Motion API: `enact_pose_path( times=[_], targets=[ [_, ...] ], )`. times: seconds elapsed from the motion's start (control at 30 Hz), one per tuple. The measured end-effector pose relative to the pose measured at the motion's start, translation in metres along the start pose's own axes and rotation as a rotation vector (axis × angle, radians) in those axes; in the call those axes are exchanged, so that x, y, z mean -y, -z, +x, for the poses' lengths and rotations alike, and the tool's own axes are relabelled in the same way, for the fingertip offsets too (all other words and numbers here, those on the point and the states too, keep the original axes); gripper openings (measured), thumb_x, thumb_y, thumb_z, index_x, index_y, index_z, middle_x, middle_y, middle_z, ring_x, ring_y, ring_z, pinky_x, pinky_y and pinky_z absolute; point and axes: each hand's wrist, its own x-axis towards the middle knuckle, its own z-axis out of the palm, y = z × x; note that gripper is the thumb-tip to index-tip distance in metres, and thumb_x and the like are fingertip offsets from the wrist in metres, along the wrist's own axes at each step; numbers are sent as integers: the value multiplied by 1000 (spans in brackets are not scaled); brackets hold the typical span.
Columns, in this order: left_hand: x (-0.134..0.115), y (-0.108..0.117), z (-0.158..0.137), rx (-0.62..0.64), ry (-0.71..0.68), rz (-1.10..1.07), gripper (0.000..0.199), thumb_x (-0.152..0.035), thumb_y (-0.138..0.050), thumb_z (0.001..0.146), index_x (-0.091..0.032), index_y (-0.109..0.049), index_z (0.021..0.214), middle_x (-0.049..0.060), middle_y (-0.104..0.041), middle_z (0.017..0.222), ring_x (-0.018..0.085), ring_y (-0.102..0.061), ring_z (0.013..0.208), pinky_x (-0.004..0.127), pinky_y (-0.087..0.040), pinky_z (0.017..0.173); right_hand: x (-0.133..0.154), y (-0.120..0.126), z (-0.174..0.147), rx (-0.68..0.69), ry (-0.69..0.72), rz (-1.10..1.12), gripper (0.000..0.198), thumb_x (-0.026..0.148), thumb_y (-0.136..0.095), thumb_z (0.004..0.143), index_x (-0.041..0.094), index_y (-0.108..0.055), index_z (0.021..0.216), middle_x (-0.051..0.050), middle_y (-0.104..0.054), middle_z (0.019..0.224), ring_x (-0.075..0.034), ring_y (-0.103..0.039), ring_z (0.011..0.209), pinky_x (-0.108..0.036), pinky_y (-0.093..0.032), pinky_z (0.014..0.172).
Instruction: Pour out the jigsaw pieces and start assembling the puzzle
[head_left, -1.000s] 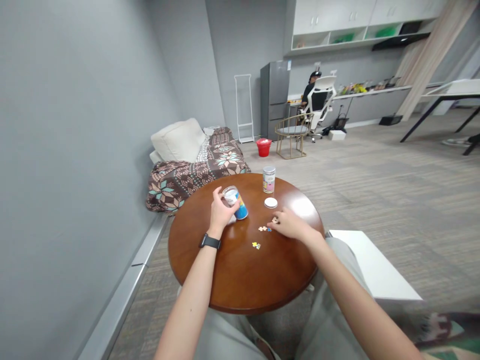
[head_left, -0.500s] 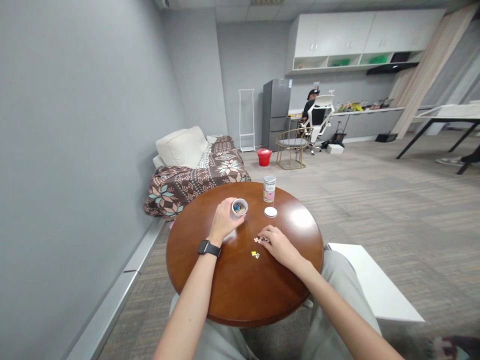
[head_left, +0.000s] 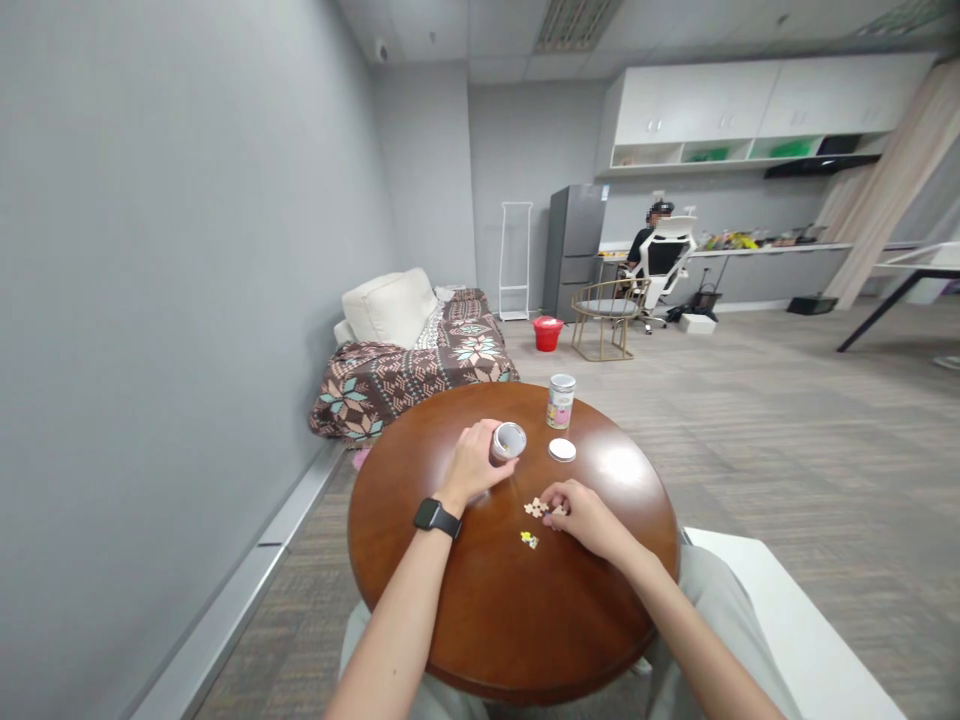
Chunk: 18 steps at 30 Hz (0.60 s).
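Left hand (head_left: 476, 458): we find it closed in a wide C about the near side of a canister, thumb on the lower side, fingers round the upper left; a firm hold.
Left wrist: we list a black smartwatch (head_left: 436, 517) on a dark band.
Right hand (head_left: 583, 518): we see it half curled, palm down, low over the tabletop, fingertips bent in at pale jigsaw pieces; whether it grips any of them we cannot tell.
Pale jigsaw pieces (head_left: 535, 508): we record a small cluster, cream-coloured, with knobs and notches, flat on the table just left of the right fingertips and running partly under them; the exact count we cannot make out.
Yellow jigsaw piece (head_left: 526, 539): we note bright yellow with a darker and a whitish part, lying apart from the cluster on its near side; it may be more than one piece.
Held canister (head_left: 509, 441): we describe it as uncapped, tilted, mouth toward us, inner wall whitish; small brownish bits show low inside, too small for us to name.
Standing canister (head_left: 560, 403): we enter it as upright near the far edge, silvery on top, printed in pink and yellow on a pale ground; contents hidden.
White lid (head_left: 562, 450): we place it flat on the table, just in front of the standing canister.
Round table (head_left: 547, 620): we catalogue reddish-brown polished wood, with glare at right.
Beyond: we add a red bucket (head_left: 547, 335) on the floor.
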Motion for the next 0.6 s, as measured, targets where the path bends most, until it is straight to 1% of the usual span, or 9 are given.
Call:
enact_pose_path(
  times=[0.1,0.2,0.3,0.37,0.5,0.53,0.6],
  targets=[
    [-2,0,0,23,11,-24,43,-26,-74,76,-19,-52,113,7,-66,114,25,-63,104,38,-46,90,-3,2,1,34,-30,50,21,14,-71,66,19,-74,86,-1,-68,82,-17,-60,75,-28,-46,70],
    [-4,0,0,34,24,-36,43,-27,-74,76,-19,-52,113,8,-66,114,26,-62,104,39,-46,90,-3,5,-1,87,-42,72,18,17,-69,68,19,-73,86,2,-66,70,-15,-59,68,-27,-43,67],
    [-4,0,0,35,29,-46,43,-27,-75,76,-19,-53,112,7,-66,113,25,-62,104,39,-46,90,-2,6,-4,86,-58,53,17,21,-70,71,18,-71,87,1,-66,68,-16,-59,66,-28,-43,66],
    [-4,-1,0,33,31,-50,43,-27,-75,76,-19,-52,112,7,-66,113,26,-62,104,39,-46,90,-2,7,-8,55,-45,8,15,25,-69,73,18,-71,86,0,-67,72,-17,-60,69,-29,-44,68],
    [-3,-1,0,29,50,-58,44,-27,-76,75,-19,-52,112,8,-65,114,26,-62,105,40,-46,91,-9,6,-20,-83,23,-81,19,37,-65,80,20,-71,87,-5,-69,87,-22,-64,82,-33,-47,76],
    [-3,-1,1,31,58,-63,44,-27,-75,75,-19,-52,112,8,-65,114,26,-62,105,40,-47,92,-11,6,-23,-104,27,-97,20,38,-65,80,20,-71,87,-6,-69,89,-22,-64,83,-34,-47,77],
    [-3,-2,1,32,77,-73,45,-28,-75,76,-19,-52,112,8,-65,114,27,-62,106,41,-47,93,-14,5,-29,-127,29,-128,18,35,-68,78,20,-71,88,-6,-68,88,-23,-64,83,-35,-48,79]
  ],
)
